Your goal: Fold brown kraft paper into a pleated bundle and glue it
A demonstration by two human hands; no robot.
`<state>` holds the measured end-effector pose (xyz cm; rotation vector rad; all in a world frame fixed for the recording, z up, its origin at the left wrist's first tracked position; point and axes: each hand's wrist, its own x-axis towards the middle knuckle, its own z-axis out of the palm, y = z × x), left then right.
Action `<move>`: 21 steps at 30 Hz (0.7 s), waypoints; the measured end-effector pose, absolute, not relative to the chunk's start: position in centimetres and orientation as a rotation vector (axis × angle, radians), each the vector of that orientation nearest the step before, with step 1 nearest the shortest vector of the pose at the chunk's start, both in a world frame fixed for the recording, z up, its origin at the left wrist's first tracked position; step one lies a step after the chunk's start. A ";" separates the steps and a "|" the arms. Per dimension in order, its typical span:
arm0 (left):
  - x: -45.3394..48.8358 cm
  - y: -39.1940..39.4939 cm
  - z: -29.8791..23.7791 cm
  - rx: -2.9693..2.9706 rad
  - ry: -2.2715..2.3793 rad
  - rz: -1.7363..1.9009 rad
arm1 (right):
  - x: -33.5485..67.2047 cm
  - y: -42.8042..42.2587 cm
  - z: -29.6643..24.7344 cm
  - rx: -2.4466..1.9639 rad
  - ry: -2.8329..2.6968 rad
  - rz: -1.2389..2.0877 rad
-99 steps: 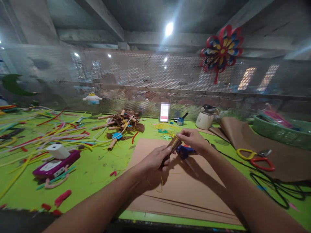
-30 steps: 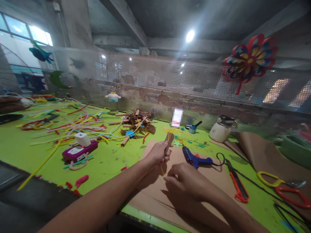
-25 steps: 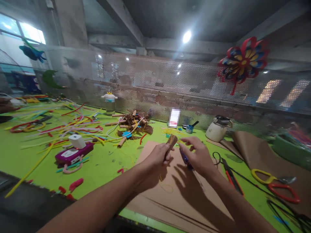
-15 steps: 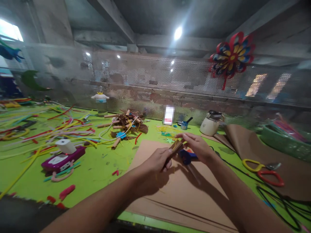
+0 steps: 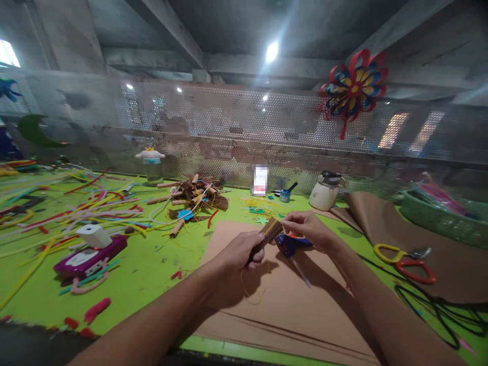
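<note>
Your left hand [image 5: 242, 251] clasps the brown bundle [image 5: 270, 232], right hand [image 5: 305, 227] pinching yellow thread [image 5: 273, 228] at its tip; worktop's [image 5: 147, 292] right-edge basket [image 5: 427, 219] holds pink plastic [image 5: 444, 198].

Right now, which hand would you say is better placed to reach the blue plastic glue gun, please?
Probably the right hand, close beside the glue gun; the left hand is wrapped around a long, narrow brown piece.

Held bundle [image 5: 270, 234]: matt brown, papery from here
Flat sheets [image 5: 285, 310]: smooth, dull card
Glue gun [image 5: 286, 246]: smooth blue plastic
Power strip [image 5: 110, 250]: glossy purple plastic
Screen [image 5: 229, 114]: perforated, glinting metal
</note>
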<state>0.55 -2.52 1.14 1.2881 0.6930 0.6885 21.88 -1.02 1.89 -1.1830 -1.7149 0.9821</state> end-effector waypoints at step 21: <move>-0.2 -0.4 0.0 0.893 0.894 1.203 | 12.8 -4.0 -3.4 -1.192 -1.888 0.471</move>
